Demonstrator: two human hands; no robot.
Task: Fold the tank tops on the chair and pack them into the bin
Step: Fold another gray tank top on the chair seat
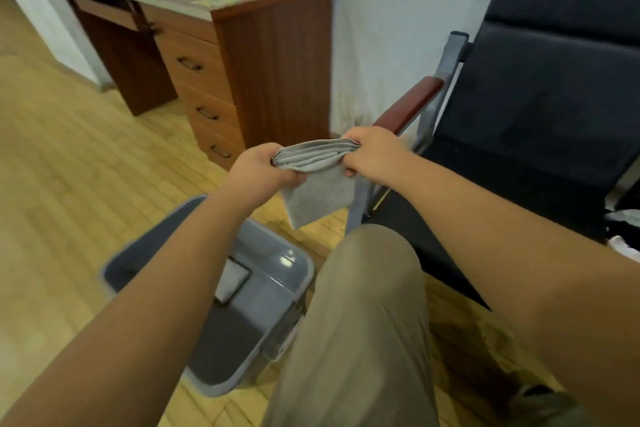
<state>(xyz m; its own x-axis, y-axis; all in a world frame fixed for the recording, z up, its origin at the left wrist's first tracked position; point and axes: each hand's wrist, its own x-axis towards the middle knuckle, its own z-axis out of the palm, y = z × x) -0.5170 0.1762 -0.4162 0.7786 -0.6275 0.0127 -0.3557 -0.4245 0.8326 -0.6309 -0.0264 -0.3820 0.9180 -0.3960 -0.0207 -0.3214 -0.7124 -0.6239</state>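
Observation:
A folded grey tank top [320, 189] hangs in the air between both hands, above the floor and just beyond the bin. My left hand [261, 172] grips its left end and my right hand [372, 154] grips its right end, with the folded layers bunched along the top edge. Below, a grey plastic bin [294, 282] stands on the floor under my left forearm; dark folded cloth and a white piece lie inside it. The black chair [540, 121] is at the right, and a few black and white garments [623, 232] lie at its right edge.
A wooden desk [242, 55] with drawers stands against the white wall behind the hands. My knee in khaki trousers [363, 322] is raised next to the bin. The chair's red armrest [408, 104] is just right of my right hand. Wooden floor lies at the left.

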